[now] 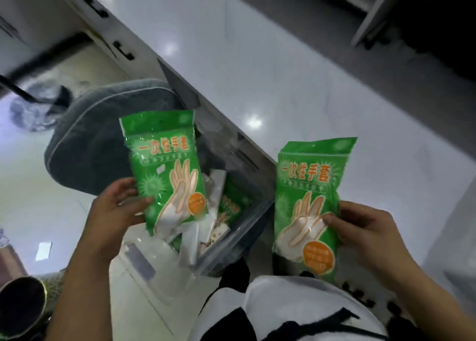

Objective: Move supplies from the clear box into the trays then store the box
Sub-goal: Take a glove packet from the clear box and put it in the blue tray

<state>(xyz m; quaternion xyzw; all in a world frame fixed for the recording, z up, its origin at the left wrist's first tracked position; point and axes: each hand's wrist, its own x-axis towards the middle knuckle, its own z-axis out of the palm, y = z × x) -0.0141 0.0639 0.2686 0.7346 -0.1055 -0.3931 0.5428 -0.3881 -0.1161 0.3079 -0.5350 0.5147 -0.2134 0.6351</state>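
My left hand point(121, 209) grips a green packet of disposable gloves point(167, 170) by its lower left edge, holding it upright above the clear box point(247, 227). My right hand point(365, 235) pinches a second green glove packet point(311, 204) by its right edge, to the right of the box and in front of the counter edge. The clear box sits low between my hands, below the counter. Inside it lie another green packet point(231, 206) and several white and clear packets point(193, 242). No trays show in this view.
A white glossy counter point(257, 70) runs diagonally from upper left to right. A grey cushioned stool point(95, 144) stands left of the box on the pale floor. White drawers with black handles point(123, 49) are at upper left. My white-and-black clothing point(283, 309) fills the bottom.
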